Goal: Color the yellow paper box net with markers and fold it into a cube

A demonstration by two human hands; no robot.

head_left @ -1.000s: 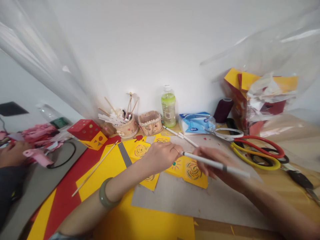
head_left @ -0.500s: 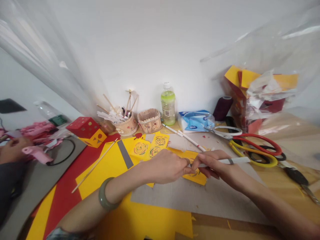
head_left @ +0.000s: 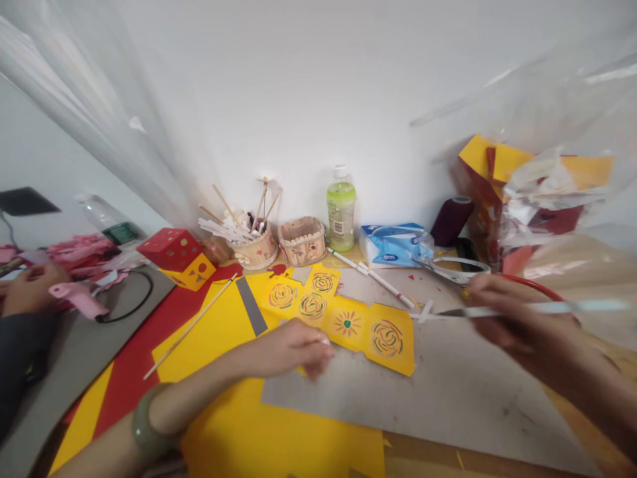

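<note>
My right hand (head_left: 512, 315), smeared by motion, grips a slim white craft knife (head_left: 537, 309) whose thin grey pointed tip faces left. It is raised at the right, in front of the scissors (head_left: 460, 267). My left hand (head_left: 291, 348) is closed above the front edge of the yellow card strip; a small whitish bit shows at its fingertips, too blurred to name. The yellow card strip (head_left: 365, 322) lies flat on the grey board (head_left: 448, 378), with swirl and sunburst patterns across its panels. Just right of the strip are crossed white pieces (head_left: 425, 312).
Behind stand a cup of sticks (head_left: 253, 252), a small basket (head_left: 302, 240), a green-labelled bottle (head_left: 341, 209) and a tissue pack (head_left: 395, 244). A red-and-yellow box (head_left: 176, 257) and wooden stick (head_left: 192, 325) lie left. Another person's hand (head_left: 34, 289) is near a pink glue gun (head_left: 79, 300).
My hands have parted from over the yellow strip. The right moved right with the craft knife, its pointed tip now showing; the left drew back left, uncovering the patterned panels.
</note>
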